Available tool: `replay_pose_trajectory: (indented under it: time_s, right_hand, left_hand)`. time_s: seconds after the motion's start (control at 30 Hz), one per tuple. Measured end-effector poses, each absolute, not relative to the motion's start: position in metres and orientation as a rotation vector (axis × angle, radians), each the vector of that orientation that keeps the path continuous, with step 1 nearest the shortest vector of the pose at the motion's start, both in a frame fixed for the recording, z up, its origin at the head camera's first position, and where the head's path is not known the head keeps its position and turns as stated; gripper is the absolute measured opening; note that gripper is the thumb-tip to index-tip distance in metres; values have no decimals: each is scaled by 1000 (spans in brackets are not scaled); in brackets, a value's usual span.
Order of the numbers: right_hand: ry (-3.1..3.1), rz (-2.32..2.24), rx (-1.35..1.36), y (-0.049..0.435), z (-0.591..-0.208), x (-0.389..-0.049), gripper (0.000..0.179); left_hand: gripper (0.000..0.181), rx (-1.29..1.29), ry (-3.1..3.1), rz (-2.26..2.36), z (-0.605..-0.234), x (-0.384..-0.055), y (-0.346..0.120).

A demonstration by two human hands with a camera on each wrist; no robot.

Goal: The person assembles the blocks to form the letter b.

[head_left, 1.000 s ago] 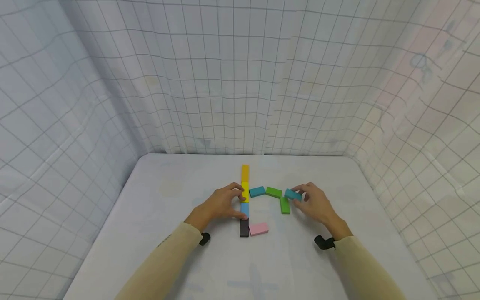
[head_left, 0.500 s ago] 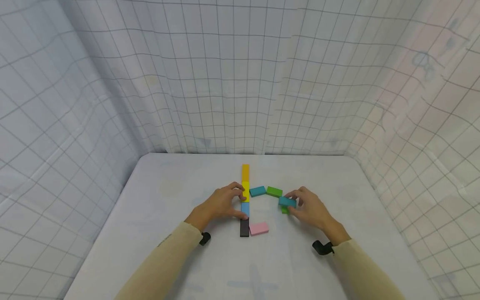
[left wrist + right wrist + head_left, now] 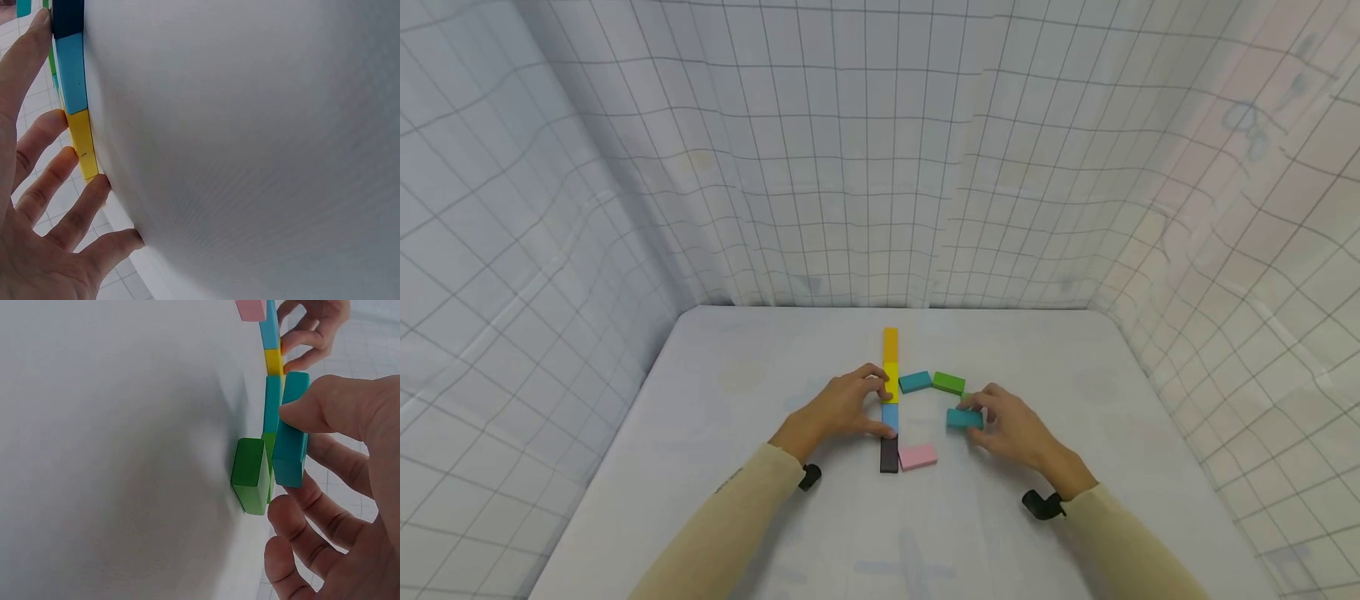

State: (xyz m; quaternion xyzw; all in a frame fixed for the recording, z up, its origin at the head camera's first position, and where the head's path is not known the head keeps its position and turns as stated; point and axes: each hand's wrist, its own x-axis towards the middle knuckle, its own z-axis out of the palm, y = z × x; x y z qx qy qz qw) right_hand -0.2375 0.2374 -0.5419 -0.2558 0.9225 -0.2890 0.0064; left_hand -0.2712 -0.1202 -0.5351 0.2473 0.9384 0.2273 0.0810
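Note:
My right hand (image 3: 1011, 425) pinches a teal block (image 3: 962, 418) between thumb and fingers, raised off the table. In the right wrist view, a green block (image 3: 249, 464) lies beside the held one; in the head view the hand and teal block mostly hide it. Fingertips of my left hand (image 3: 841, 407) touch a column of blocks: yellow (image 3: 891, 383), light blue (image 3: 890, 419) and black (image 3: 889, 455). Its fingers are spread in the left wrist view. An orange block (image 3: 891, 344) tops that column.
Right of the column, another teal block (image 3: 915, 382) and a green block (image 3: 949, 382) form a bent row. A pink block (image 3: 917, 457) lies against the black one. The white table (image 3: 737, 533) is enclosed by a grid-patterned curtain (image 3: 865, 167).
My right hand has carried the teal block left and nearer to me, from beyond the lower green block to its near left side. The left hand has stayed in place.

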Motion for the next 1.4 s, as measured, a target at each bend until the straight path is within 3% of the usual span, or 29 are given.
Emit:
replay_pose_trajectory:
  time_s: [1.4]
  right_hand:
    - [2724, -711, -985, 224, -537, -233, 35]
  left_hand:
    - [62, 717, 2803, 681, -533, -270, -119]
